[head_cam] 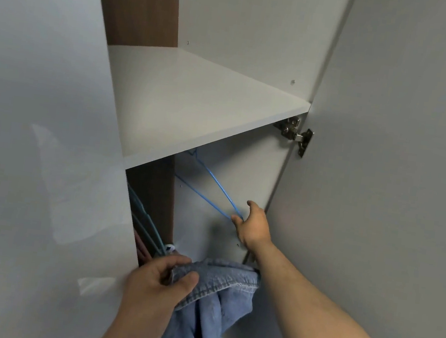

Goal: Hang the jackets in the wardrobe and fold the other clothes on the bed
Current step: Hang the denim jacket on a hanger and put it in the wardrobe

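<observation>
Denim jacket [217, 287] in pinch of left hand [156, 282], blue hanger [221, 190] in curled right hand [254, 226]

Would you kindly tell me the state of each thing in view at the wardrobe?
Wardrobe door: open.
Blue hanger: bare, tilted, its corner gripped by the right hand.
Denim jacket: off the hanger, bunched, gripped by the left hand.
Other hangers: at the left inside, partly hidden.
</observation>
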